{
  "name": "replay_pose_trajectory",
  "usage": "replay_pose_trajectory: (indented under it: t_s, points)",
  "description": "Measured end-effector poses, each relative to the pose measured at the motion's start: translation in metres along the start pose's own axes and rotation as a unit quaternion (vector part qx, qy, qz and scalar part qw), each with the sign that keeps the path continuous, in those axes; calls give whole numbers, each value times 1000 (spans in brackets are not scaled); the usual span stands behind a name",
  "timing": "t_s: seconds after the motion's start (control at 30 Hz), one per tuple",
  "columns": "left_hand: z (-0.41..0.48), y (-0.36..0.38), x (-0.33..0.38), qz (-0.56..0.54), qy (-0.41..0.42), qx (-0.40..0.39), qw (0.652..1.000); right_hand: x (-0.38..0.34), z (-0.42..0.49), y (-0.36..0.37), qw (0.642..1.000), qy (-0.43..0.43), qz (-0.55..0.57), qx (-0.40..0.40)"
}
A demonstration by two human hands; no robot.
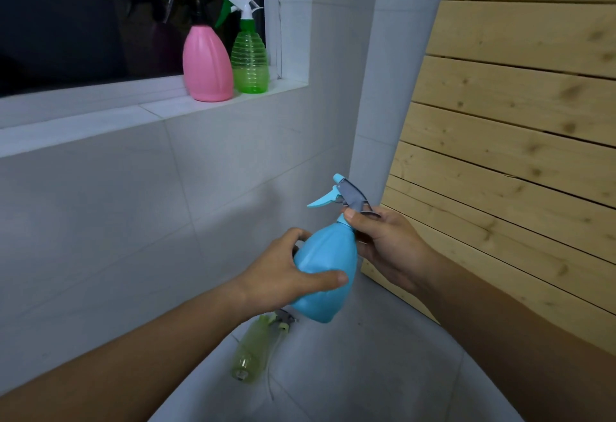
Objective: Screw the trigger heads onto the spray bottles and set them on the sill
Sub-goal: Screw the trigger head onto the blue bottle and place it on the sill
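Presently, the blue spray bottle [325, 271] is gripped by the left hand [283, 271] while its trigger head [346, 196], at twelve o'clock, is pinched by the right hand [386, 241]; cross-threading is risked if tilted.

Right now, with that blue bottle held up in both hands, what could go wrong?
The left hand grips the blue bottle only around its smooth body while the right hand works the trigger head; a slip could drop it. A yellow-green bottle lies on the floor right below, so it might get hit or stepped on. On the sill, the pink bottle and green bottle already crowd the corner; placing another nearby could knock them.
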State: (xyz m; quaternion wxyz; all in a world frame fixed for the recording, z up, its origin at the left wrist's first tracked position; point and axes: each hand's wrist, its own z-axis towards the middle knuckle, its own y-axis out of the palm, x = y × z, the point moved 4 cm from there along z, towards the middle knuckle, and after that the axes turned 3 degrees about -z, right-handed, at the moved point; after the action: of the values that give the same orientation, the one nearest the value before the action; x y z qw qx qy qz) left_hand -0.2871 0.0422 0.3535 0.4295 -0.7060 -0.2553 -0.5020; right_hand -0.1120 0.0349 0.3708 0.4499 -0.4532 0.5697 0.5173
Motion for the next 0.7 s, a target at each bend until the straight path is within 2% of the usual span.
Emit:
replay_pose_trajectory:
  t_s: [0.17, 0.3, 0.4, 0.5, 0.6, 0.7]
  points:
    - [0, 5, -13, -159, -63, -74, 982, -1, 0, -1, 1000, -1, 5, -17]
    - [4, 0, -17, -91, -40, -32, 995, 4, 1, -2, 1000, 13, 5, -18]
    - [8, -2, -16, -86, -16, 2, 996, 1, 2, -2, 1000, 12, 14, -3]
    - [9, 0, -16, -123, -6, -26, 992, -2, 3, -3, 1000, 7, 19, -3]
    - [8, 2, -20, -193, -29, -85, 977, -5, 1, 0, 999, 5, 28, -25]
    - [9, 0, -26, -222, -43, -109, 968, -5, -1, 2, 999, -4, 31, -41]
